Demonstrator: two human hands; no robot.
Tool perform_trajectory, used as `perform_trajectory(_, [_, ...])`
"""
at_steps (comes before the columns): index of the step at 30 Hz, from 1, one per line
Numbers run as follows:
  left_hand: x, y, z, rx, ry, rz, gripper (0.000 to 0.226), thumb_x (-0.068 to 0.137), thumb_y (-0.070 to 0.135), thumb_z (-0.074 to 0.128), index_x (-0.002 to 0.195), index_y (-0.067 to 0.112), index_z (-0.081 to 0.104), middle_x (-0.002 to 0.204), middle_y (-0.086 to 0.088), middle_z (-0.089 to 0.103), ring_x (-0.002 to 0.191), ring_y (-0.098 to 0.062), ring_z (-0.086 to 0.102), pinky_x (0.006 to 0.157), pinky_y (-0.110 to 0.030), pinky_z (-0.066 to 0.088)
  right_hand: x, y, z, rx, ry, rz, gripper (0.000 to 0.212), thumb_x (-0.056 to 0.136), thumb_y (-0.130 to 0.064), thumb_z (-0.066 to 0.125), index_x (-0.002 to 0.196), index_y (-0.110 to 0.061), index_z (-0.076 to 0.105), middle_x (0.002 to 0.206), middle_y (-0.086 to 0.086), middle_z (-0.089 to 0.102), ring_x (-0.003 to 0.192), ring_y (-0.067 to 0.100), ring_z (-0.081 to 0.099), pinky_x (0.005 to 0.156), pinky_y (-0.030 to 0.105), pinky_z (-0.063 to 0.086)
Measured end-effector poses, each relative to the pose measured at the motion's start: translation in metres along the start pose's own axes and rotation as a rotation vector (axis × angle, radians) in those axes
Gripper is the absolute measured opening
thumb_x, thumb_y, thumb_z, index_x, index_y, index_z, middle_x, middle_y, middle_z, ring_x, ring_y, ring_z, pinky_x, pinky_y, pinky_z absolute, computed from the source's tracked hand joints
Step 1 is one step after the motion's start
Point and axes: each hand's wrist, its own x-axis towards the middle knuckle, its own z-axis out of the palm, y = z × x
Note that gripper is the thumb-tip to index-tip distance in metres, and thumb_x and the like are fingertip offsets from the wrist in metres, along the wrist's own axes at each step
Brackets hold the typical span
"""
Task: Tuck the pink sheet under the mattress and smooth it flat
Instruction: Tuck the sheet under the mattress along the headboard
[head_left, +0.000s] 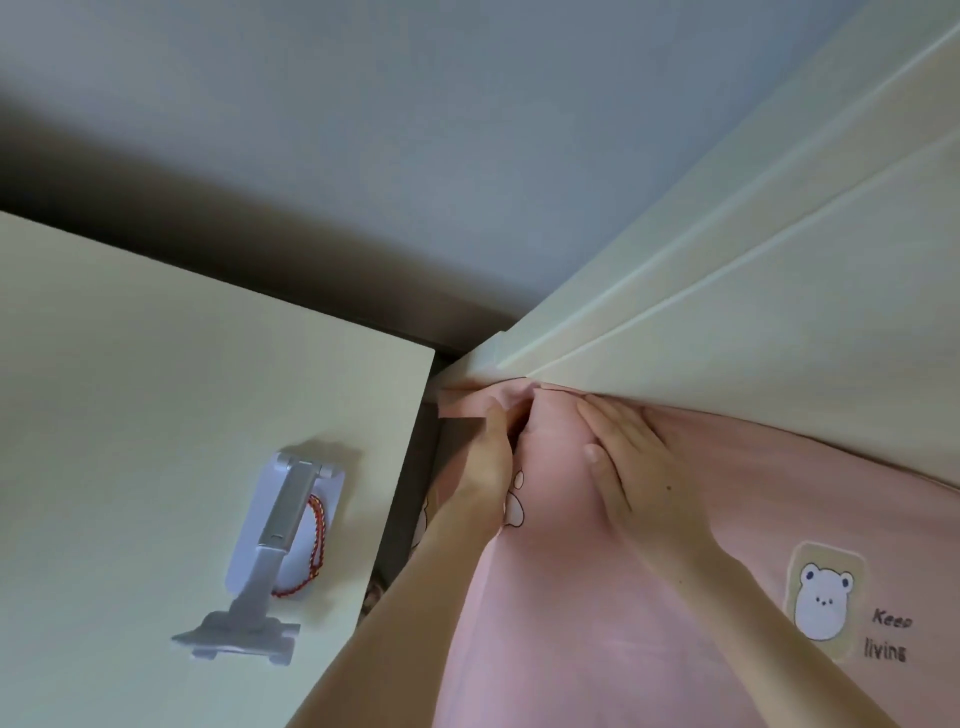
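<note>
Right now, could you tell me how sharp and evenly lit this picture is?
Head view: the wide lens bows the cream panel edges; the wall is soft and dim at upper left, with a dark shadow band behind the cabinet top; left hand, right hand and the bear print on the pink sheet look sharp; no glare.

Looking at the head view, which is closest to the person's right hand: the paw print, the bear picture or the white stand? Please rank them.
1. Paw print, on the pink sheet, just left of the right hand.
2. Bear picture, farther right on the sheet.
3. White stand, on the table, far left.
</note>
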Motion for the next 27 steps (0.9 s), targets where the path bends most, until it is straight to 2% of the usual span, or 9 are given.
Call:
perform_trajectory(2, [0.004, 0.002, -0.002, 0.004, -0.051, 0.057, 0.045, 0.101, 0.041, 0.017, 0.112, 0.028, 0.059, 0.095, 0.014, 0.064, 0.093, 0.0, 0.058, 0.077, -0.011, 0.046, 0.001, 0.001, -0.001, 0.014, 0.007, -0.015, 0.046, 0.097, -0.029, 0.026, 0.136, -0.017, 0.048, 0.139, -0.005, 0.051, 0.129, 0.009, 0.04, 0.107, 0.03, 0.025])
perform_trajectory(5, [0.007, 0.01, -0.002, 0.036, -0.064, 0.069, 0.047, 0.101, 0.042, 0.016, 0.106, 0.023, 0.059, 0.09, 0.007, 0.063, 0.087, -0.004, 0.058, 0.077, -0.008, 0.048, -0.001, -0.001, -0.005, 0.051, 0.021, -0.005, 0.047, 0.097, -0.03, 0.024, 0.135, -0.018, 0.049, 0.139, -0.007, 0.05, 0.129, 0.008, 0.04, 0.103, 0.026, 0.024])
perform_trajectory(9, [0.0, 0.003, 0.004, 0.07, -0.159, -0.021, 0.067, 0.081, 0.075, 0.022, 0.103, 0.035, 0.07, 0.112, 0.004, 0.069, 0.111, -0.016, 0.06, 0.106, -0.038, 0.039, -0.011, -0.004, -0.026, 0.086, 0.068, 0.038, 0.048, 0.096, -0.031, 0.024, 0.134, -0.02, 0.051, 0.136, -0.008, 0.052, 0.126, 0.011, 0.044, 0.1, 0.034, 0.032])
perform_trajectory(12, [-0.026, 0.005, 0.015, -0.025, -0.193, -0.061, 0.062, 0.094, 0.06, 0.022, 0.101, 0.024, 0.072, 0.102, 0.005, 0.073, 0.102, -0.01, 0.064, 0.097, -0.028, 0.045, -0.019, -0.007, -0.062, 0.17, 0.127, 0.086, 0.044, 0.095, -0.035, 0.025, 0.124, -0.026, 0.057, 0.12, -0.012, 0.059, 0.114, 0.014, 0.052, 0.094, 0.04, 0.039])
perform_trajectory(15, [-0.056, -0.005, 0.03, -0.003, -0.299, -0.044, 0.06, 0.095, 0.057, 0.017, 0.097, 0.03, 0.071, 0.096, 0.018, 0.071, 0.097, 0.003, 0.06, 0.084, -0.019, 0.042, -0.028, -0.007, -0.113, 0.42, 0.13, 0.263, 0.03, 0.099, -0.045, 0.028, 0.112, -0.043, 0.055, 0.108, -0.018, 0.062, 0.107, -0.007, 0.052, 0.1, 0.014, 0.032])
perform_trajectory(17, [-0.065, -0.005, 0.042, 0.026, -0.283, -0.019, 0.057, 0.095, 0.058, 0.017, 0.098, 0.034, 0.069, 0.1, 0.021, 0.069, 0.095, 0.007, 0.058, 0.083, -0.017, 0.041, -0.03, 0.002, -0.143, 0.494, 0.05, 0.361, 0.023, 0.1, -0.038, 0.039, 0.108, -0.038, 0.06, 0.107, -0.019, 0.064, 0.101, -0.022, 0.049, 0.085, -0.007, 0.026])
perform_trajectory(20, [-0.062, 0.003, 0.059, 0.073, -0.252, -0.093, 0.05, 0.097, 0.05, 0.022, 0.097, 0.034, 0.069, 0.1, 0.015, 0.07, 0.08, -0.001, 0.057, 0.067, -0.015, 0.039, -0.026, 0.025, -0.166, 0.282, -0.252, 0.347, 0.025, 0.095, -0.024, 0.051, 0.117, -0.026, 0.064, 0.116, -0.009, 0.065, 0.107, -0.003, 0.052, 0.077, 0.001, 0.031])
perform_trajectory(23, [-0.066, 0.011, 0.066, 0.2, -0.301, -0.077, 0.076, 0.095, 0.057, 0.007, 0.055, 0.044, 0.071, 0.064, 0.032, 0.066, 0.082, 0.004, 0.058, 0.076, -0.018, 0.039, -0.018, 0.031, -0.188, 0.258, -0.43, 0.314, 0.026, 0.089, -0.027, 0.061, 0.113, -0.023, 0.068, 0.109, -0.011, 0.064, 0.093, -0.008, 0.055, 0.074, 0.0, 0.034])
perform_trajectory(27, [-0.092, 0.019, 0.059, 0.251, -0.326, -0.022, 0.063, 0.09, 0.065, 0.017, 0.077, 0.043, 0.074, 0.085, 0.024, 0.072, 0.093, -0.002, 0.062, 0.085, -0.027, 0.044, -0.019, 0.032, -0.202, 0.266, -0.369, 0.235, 0.005, 0.08, -0.025, 0.072, 0.083, -0.026, 0.076, 0.082, -0.007, 0.063, 0.077, -0.008, 0.053, 0.065, 0.005, 0.035])
